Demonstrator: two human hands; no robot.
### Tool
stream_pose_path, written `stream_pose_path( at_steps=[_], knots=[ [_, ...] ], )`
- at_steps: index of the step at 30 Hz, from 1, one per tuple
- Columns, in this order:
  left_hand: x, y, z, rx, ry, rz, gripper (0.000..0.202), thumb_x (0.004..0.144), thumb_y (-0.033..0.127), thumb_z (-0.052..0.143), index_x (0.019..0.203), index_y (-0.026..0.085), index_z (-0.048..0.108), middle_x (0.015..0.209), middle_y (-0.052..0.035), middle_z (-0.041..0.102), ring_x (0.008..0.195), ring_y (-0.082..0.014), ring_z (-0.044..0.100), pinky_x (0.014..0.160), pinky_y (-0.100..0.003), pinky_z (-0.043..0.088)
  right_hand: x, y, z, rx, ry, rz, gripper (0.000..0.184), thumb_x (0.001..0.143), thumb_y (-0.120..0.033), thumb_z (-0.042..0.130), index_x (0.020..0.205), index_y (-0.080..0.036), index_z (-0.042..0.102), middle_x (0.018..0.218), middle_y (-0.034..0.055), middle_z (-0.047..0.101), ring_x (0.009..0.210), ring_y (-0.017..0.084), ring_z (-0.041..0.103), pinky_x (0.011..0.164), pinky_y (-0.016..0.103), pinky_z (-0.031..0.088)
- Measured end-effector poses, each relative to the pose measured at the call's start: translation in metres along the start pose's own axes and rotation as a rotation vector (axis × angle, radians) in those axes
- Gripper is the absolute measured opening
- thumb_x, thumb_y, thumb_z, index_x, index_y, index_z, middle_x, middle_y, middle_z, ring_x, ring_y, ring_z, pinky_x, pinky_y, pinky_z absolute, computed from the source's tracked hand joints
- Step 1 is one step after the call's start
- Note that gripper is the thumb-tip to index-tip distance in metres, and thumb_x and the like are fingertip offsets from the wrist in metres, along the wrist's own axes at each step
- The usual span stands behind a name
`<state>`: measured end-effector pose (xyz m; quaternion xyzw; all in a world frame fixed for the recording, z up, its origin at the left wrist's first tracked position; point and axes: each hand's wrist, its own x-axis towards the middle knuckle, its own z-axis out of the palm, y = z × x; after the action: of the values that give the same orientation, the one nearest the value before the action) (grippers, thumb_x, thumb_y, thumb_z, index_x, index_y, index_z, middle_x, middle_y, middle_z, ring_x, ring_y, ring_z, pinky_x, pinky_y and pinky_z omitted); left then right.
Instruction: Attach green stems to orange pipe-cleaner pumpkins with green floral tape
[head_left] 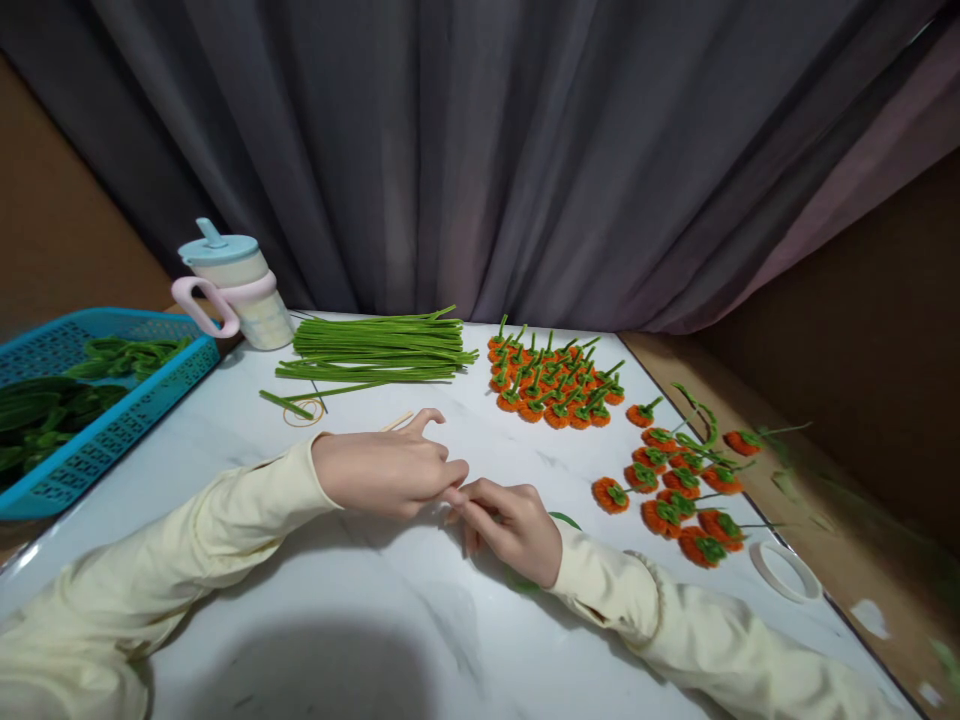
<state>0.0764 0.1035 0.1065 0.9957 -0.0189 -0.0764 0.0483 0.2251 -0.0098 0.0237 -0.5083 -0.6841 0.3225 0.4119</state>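
Note:
My left hand [386, 470] and my right hand [510, 525] meet fingertip to fingertip over the middle of the white marble table [360, 620]. What they pinch between them is too small to make out. A green piece [564, 519] pokes out from behind my right hand, and a wooden stick [396, 422] lies just behind my left hand. A bundle of green pipe cleaners [379, 352] lies at the back. Several orange flowers with green stems [551, 385] sit in a cluster behind, and more orange flowers [679, 490] lie to the right.
A blue basket [112, 425] of green leaves stands at the left edge. A lidded cup with a pink handle [236, 285] is behind it. A rubber band [304, 412] lies near the pipe cleaners. A tape roll [786, 570] rests at the right edge. A grey curtain hangs behind.

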Motion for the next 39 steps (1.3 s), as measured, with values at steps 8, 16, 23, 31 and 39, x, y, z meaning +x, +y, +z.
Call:
stream_pose_path(
  at_steps=[8, 16, 23, 31, 39],
  knots=[
    [0.0006, 0.0001, -0.0033, 0.001, 0.036, 0.032, 0.022, 0.069, -0.003, 0.047, 0.077, 0.017, 0.050, 0.071, -0.0011, 0.060, 0.078, -0.0174, 0.059, 0.098, -0.051, 0.019, 0.0008, -0.0008, 0.0001, -0.014, -0.011, 0.015, 0.023, 0.091, -0.030, 0.043, 0.081, -0.017, 0.059, 0.049, -0.0027, 0.060, 0.045, 0.008, 0.056, 0.052, 0.017, 0.047],
    [0.0005, -0.0004, -0.0043, 0.021, 0.082, 0.054, 0.023, 0.065, -0.002, 0.044, 0.074, 0.017, 0.053, 0.066, -0.0006, 0.060, 0.066, -0.0156, 0.057, 0.098, -0.051, 0.020, 0.0027, -0.0026, -0.0005, 0.039, -0.018, 0.040, 0.016, 0.090, -0.029, 0.043, 0.088, -0.018, 0.055, 0.057, -0.0011, 0.064, 0.043, 0.008, 0.055, 0.050, 0.018, 0.046],
    [0.0008, 0.0031, -0.0039, 0.099, 0.061, 0.054, 0.017, 0.066, 0.000, 0.043, 0.067, 0.016, 0.050, 0.062, 0.0003, 0.058, 0.052, -0.0116, 0.049, 0.098, -0.049, 0.023, 0.0039, -0.0027, -0.0011, 0.106, -0.009, 0.053, 0.021, 0.089, -0.032, 0.045, 0.084, -0.017, 0.058, 0.057, -0.0001, 0.065, 0.042, 0.008, 0.056, 0.048, 0.018, 0.047],
    [0.0005, 0.0030, -0.0037, 0.074, 0.063, 0.020, 0.019, 0.063, 0.000, 0.043, 0.069, 0.016, 0.052, 0.060, 0.0004, 0.057, 0.051, -0.0122, 0.048, 0.098, -0.049, 0.023, 0.0083, 0.0012, -0.0004, 0.479, -0.043, 0.178, 0.030, 0.084, -0.041, 0.053, 0.080, -0.012, 0.059, 0.060, 0.0031, 0.065, 0.039, 0.007, 0.053, 0.037, 0.017, 0.044],
    [0.0016, 0.0083, -0.0007, 0.153, 0.050, 0.043, 0.016, 0.062, 0.002, 0.047, 0.069, 0.015, 0.053, 0.058, -0.0006, 0.058, 0.049, -0.0134, 0.050, 0.094, -0.048, 0.027, 0.0084, -0.0030, -0.0034, 0.428, -0.121, 0.192, 0.029, 0.085, -0.040, 0.051, 0.078, -0.013, 0.058, 0.052, 0.0000, 0.060, 0.039, 0.007, 0.052, 0.041, 0.017, 0.044]
  ],
)
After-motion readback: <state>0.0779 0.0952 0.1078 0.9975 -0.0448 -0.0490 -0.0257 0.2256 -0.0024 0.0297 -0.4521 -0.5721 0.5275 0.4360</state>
